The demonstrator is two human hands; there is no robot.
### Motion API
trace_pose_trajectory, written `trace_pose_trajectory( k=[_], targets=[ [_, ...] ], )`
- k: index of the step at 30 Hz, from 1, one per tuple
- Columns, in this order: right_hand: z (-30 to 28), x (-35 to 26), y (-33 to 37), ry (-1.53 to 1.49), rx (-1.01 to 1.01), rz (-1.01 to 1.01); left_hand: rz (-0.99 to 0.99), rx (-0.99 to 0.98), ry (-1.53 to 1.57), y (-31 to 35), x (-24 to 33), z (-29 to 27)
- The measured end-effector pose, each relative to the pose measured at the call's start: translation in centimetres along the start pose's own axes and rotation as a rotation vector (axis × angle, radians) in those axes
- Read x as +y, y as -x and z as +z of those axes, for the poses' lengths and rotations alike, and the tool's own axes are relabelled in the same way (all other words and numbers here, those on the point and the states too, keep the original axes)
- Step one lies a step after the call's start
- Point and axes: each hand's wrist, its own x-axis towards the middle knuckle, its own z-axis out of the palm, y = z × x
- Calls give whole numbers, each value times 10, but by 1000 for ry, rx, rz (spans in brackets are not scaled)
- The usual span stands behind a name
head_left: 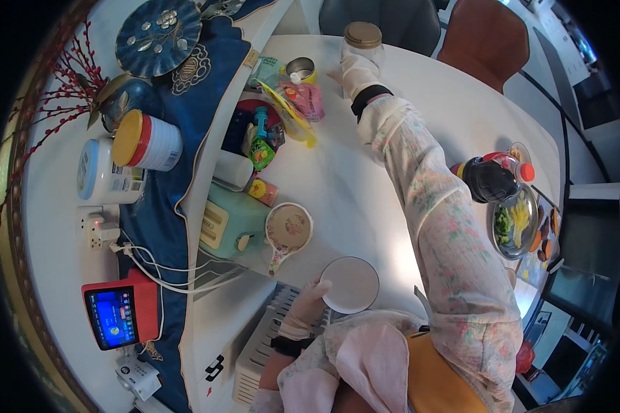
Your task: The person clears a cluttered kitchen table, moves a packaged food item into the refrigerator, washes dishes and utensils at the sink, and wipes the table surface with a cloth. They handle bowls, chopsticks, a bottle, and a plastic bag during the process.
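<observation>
My left hand (pixel 308 303), in a pale thin glove, grips the edge of a small round white dish (pixel 351 286) with a dark rim, held close to my body. My right arm, in a floral sleeve cover, stretches to the far side of the table. There my gloved right hand (pixel 359 74) is closed around a clear jar (pixel 373 56) with a brown lid (pixel 363 34). Its fingers are partly hidden by the back of the hand. A floral-handled pan (pixel 289 228) with something beige inside stands left of the dish, beside a pale green toaster (pixel 238 219).
Snack bags (pixel 310 100) and an open tin (pixel 301 69) crowd the table's left. A dark drink bottle (pixel 492 179) and a plate of cut vegetables (pixel 514 251) sit right of my arm. White cables (pixel 179 279) run left, near a tablet (pixel 111 316). Chairs (pixel 486 41) stand beyond.
</observation>
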Motion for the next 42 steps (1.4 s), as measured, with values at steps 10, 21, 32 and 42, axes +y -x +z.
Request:
trace_pose_trajectory(
  k=[10,21,32,42],
  targets=[
    [-56,11,25,-66,143,-296,79,-45,-120,-32,-4,-8],
    [-154,121,407,-378,145,24,262,-41,-400,-21,-11,-15],
    [-179,217,716,-399,410,799,518,-116,-1137,41,-27,71],
    [-203,341,925,-338,1079,989,-102,-680,-423,24,-164,286]
  ],
)
